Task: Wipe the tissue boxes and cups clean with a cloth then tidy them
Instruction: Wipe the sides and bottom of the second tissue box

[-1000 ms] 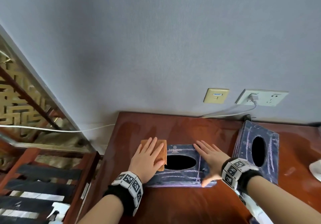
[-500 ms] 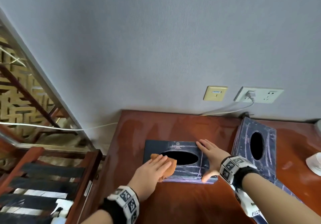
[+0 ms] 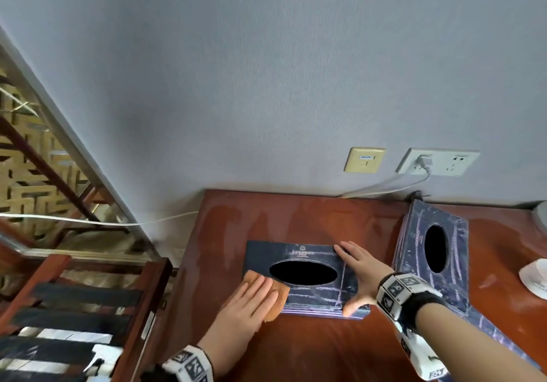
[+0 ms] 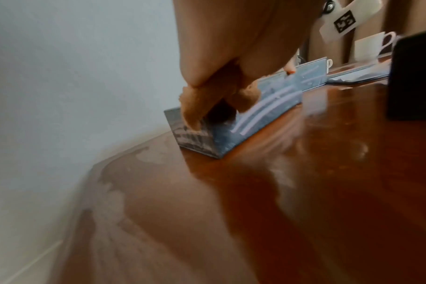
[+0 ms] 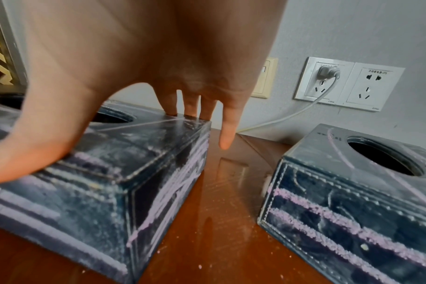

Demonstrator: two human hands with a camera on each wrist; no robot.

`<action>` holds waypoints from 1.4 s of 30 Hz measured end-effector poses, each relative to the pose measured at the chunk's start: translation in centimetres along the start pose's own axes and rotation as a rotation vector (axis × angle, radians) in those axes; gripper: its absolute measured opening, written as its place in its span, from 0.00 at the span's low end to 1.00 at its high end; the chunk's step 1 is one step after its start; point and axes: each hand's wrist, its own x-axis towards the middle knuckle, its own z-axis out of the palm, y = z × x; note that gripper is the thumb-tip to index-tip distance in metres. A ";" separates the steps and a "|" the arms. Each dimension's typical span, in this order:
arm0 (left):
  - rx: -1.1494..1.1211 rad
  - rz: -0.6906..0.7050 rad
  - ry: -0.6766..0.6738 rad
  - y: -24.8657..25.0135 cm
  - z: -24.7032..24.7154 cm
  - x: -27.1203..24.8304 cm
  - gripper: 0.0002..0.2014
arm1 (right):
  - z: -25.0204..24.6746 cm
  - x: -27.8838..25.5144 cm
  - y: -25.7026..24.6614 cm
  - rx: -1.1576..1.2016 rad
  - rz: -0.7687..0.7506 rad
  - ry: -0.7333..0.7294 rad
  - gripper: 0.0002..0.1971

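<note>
A dark blue tissue box point(image 3: 313, 254) streaked with chalky marks lies on the red-brown table point(image 3: 296, 349). My left hand point(image 3: 248, 295) presses an orange cloth point(image 3: 279, 298) flat on the box's near-left corner, beside the oval opening. In the left wrist view the cloth point(image 4: 207, 94) bunches under the palm on that box point(image 4: 263, 111). My right hand point(image 3: 361, 269) lies flat on the box's right end, fingers straight on the top and thumb on the near edge; the right wrist view shows the fingers point(image 5: 190, 103) on the box point(image 5: 124, 165). A second marked tissue box point(image 3: 435, 263) stands to the right.
A white cup point(image 3: 535, 278) sits at the table's right edge; in the left wrist view white cups point(image 4: 372, 46) stand farther along. Wall sockets point(image 3: 438, 161) with a plugged cable are behind. A wooden chair point(image 3: 88, 307) is left of the table.
My left hand slid the cloth from the box's far-left corner toward me to the near-left corner. The right hand stayed flat on the right end.
</note>
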 end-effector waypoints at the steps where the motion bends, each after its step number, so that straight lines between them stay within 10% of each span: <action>1: 0.014 0.010 -0.062 -0.7 -0.6 0.3 0.25 | 0.0 0.0 0.0 -0.001 0.003 0.000 0.70; 5: 0.043 -0.235 -0.092 -2.2 -2.1 3.7 0.44 | 0.0 0.2 0.0 -0.008 0.019 -0.012 0.70; 12: -0.018 -0.055 -0.291 3.3 -0.4 3.0 0.43 | 0.2 0.3 0.0 0.013 0.020 0.007 0.70; 17: -0.273 -0.279 -0.148 1.3 -3.1 6.1 0.37 | 0.3 0.0 -0.4 0.033 0.031 -0.012 0.68; 25: -0.491 -0.462 -0.142 7.3 -1.4 7.5 0.44 | -0.6 -1.7 -5.2 0.398 -0.086 0.185 0.29; 30: -0.876 -0.490 -0.173 4.6 -2.5 6.7 0.60 | 1.4 -1.2 -10.3 0.439 -0.181 0.158 0.29; 38: -0.352 -0.418 -0.464 -0.3 -4.4 4.0 0.48 | 4.7 0.8 -13.0 -0.003 -0.023 0.163 0.47; 42: -0.179 -0.427 -0.453 0.0 -4.9 4.9 0.37 | 5.5 0.1 -9.4 0.068 -0.338 0.278 0.37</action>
